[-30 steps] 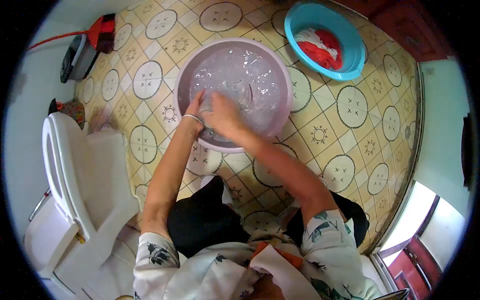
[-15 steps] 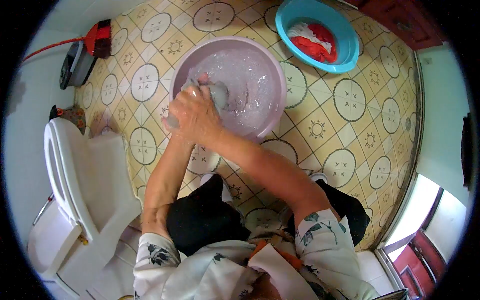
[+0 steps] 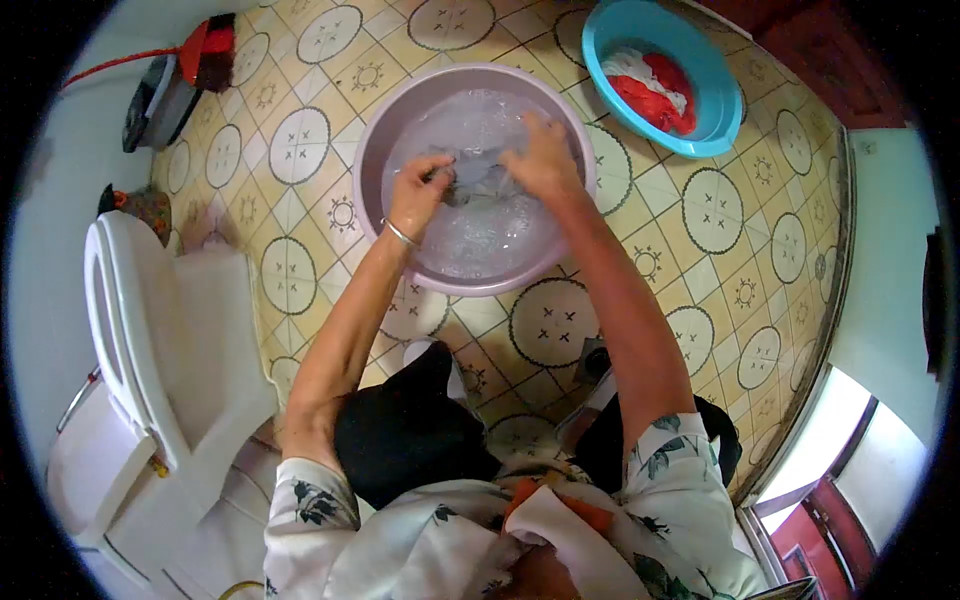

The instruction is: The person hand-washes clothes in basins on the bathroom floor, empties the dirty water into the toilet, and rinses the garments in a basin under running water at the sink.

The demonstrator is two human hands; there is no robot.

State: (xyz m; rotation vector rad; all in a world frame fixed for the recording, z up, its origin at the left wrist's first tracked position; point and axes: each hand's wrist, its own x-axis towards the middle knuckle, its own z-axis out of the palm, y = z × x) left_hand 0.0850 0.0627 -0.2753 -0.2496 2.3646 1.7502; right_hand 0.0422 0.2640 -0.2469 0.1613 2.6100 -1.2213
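A mauve basin (image 3: 365, 180) of sudsy water stands on the floor in front of me. In its middle a grey cloth (image 3: 487, 186) lies spread out, partly under the water, so its full shape is hidden. My left hand (image 3: 416, 196), with a bracelet at the wrist, is over the basin's left side, fingers and thumb curled round the cloth's left edge. On the right side, my right hand (image 3: 545, 160) has its fingers apart just above the suds, beside the cloth's other end.
A blue basin (image 3: 607, 70) with red and white cloth (image 3: 650, 92) sits at the upper right. Left of me is a white toilet (image 3: 190, 330). A red broom (image 3: 208, 55) and grey dustpan (image 3: 165, 105) lean at the upper left wall. My feet are below the mauve basin.
My hands were clasped together round the bunched cloth at the basin's left. They have come apart, the right hand moving right, and the cloth is now spread in the water.
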